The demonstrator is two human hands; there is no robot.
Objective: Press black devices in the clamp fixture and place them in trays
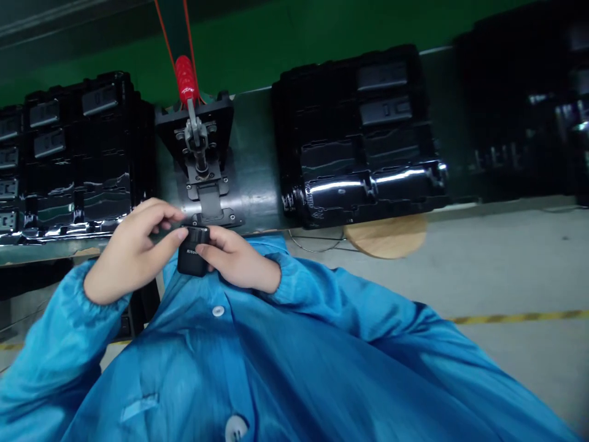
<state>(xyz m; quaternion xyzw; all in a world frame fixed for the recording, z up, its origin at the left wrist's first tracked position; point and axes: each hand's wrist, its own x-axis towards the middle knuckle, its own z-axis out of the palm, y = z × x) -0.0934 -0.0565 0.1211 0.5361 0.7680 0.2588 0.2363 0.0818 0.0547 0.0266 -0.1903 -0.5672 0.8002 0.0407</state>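
A small black box-shaped device (192,263) with rounded corners and white lettering, partly covered by a thumb, is held just in front of the bench edge. My right hand (239,261) grips it from the right, thumb on its face and fingers behind. At its upper left corner, the thumb of my left hand (133,248) touches it; the index finger is stretched out above, apart from the thumb. Directly beyond the hands stands a toggle clamp (197,138) with a red handle (185,80), mounted on a dark fixture (211,202).
Left of the clamp lies a glossy black tray (103,153) with several dark parts in its pockets. Another black tray (331,129) on the right carries two dark parts (384,110). A round wooden stool seat (389,236) is below the bench edge at right.
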